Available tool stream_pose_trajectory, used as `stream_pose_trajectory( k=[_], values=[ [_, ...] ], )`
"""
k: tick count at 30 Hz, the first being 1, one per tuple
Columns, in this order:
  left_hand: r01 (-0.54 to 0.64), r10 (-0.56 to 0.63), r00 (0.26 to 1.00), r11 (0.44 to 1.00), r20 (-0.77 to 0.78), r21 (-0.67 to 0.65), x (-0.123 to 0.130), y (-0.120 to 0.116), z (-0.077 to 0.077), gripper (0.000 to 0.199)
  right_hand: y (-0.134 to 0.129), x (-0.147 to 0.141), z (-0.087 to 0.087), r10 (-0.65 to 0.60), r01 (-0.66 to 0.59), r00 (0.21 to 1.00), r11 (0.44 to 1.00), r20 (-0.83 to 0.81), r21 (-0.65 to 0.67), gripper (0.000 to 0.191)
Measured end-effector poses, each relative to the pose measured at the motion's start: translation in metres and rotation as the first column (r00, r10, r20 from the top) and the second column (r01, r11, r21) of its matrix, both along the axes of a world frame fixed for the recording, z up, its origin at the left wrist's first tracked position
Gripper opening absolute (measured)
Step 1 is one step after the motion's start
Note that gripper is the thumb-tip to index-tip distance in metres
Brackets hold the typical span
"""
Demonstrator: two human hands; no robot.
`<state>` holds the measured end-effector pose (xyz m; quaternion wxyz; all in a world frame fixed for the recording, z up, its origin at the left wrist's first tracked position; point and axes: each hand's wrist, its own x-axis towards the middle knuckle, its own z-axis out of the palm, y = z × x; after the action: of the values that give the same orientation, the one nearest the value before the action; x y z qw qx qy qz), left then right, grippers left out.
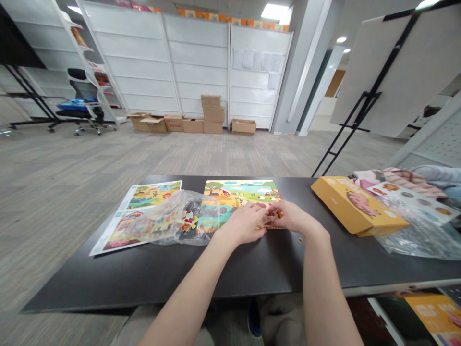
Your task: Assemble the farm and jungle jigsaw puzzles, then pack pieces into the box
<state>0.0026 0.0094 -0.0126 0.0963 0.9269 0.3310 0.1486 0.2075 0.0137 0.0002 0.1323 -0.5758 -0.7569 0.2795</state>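
My left hand (245,223) lies on the lower edge of a colourful jigsaw puzzle (241,192) showing a farm-like scene, its fingers pointing right and holding nothing I can see. My right hand (293,217) meets it there, with its fingertips pinched on a small reddish-brown puzzle piece (275,215). To the left, a clear plastic bag (183,218) of loose pieces overlaps the puzzle's edge and a printed picture sheet (139,216). A tiny brown bit (299,239) lies on the table below my right hand.
The black table (180,283) holds a yellow cardboard box (356,206), another clear bag (421,235), and printed cards on patterned fabric (396,178). Beyond it stand stacked cardboard boxes (212,115), an office chair (82,98) and a white board on an easel (396,67).
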Motion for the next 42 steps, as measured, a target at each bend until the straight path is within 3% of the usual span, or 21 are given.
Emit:
stream_pose_trajectory(
  k=[8, 14, 18, 23, 26, 30, 34, 37, 39, 42],
  values=[
    [0.015, -0.01, 0.997, 0.997, 0.071, -0.069, 0.001, 0.002, 0.002, 0.046, -0.003, -0.004, 0.001, -0.054, 0.051, 0.998, 0.996, -0.036, -0.076, 0.026],
    [-0.071, 0.083, 0.987, 0.994, 0.14, -0.087, -0.031, 0.002, 0.033, 0.055, -0.005, 0.004, 0.003, -0.066, 0.064, 0.996, 0.997, -0.053, -0.052, 0.011],
    [-0.163, 0.168, 0.986, 0.969, 0.009, -0.186, -0.056, -0.004, 0.047, 0.061, -0.007, 0.011, 0.008, -0.048, 0.049, 0.989, 0.999, -0.142, 0.004, 0.009],
    [-0.149, 0.136, 0.988, 0.963, -0.074, -0.226, -0.053, -0.012, 0.033, 0.068, -0.012, 0.006, 0.022, -0.061, 0.08, 0.924, 0.996, -0.376, 0.035, 0.017],
    [-0.149, 0.13, 0.987, 0.965, -0.099, -0.216, -0.047, -0.013, 0.023, 0.07, -0.014, -0.006, 0.028, -0.065, 0.08, 0.907, 0.997, -0.416, 0.019, 0.022],
    [-0.157, 0.146, 0.987, 0.964, -0.067, -0.213, -0.055, -0.021, 0.035, 0.067, -0.014, -0.03, 0.028, -0.018, 0.027, 0.924, 0.999, -0.382, 0.018, 0.016],
    [-0.172, 0.173, 0.985, 0.983, 0.004, -0.069, -0.075, -0.039, 0.073, 0.039, -0.01, -0.058, 0.016, 0.1, -0.091, 0.939, 0.995, -0.33, 0.044, 0.01],
    [-0.283, 0.281, 0.959, 0.956, 0.03, 0.08, -0.094, -0.047, 0.096, 0.039, -0.008, -0.072, 0.009, 0.124, -0.111, 0.967, 0.991, -0.223, 0.071, 0.011],
    [-0.38, 0.38, 0.925, 0.914, 0.025, 0.141, -0.109, -0.046, 0.101, 0.042, -0.008, -0.076, 0.007, 0.116, -0.106, 0.983, 0.991, -0.139, 0.082, 0.014],
    [-0.483, 0.492, 0.87, 0.859, -0.016, 0.169, -0.13, -0.038, 0.097, 0.043, -0.009, -0.076, 0.008, 0.103, -0.104, 0.995, 0.987, 0.009, 0.124, 0.019]
  ],
)
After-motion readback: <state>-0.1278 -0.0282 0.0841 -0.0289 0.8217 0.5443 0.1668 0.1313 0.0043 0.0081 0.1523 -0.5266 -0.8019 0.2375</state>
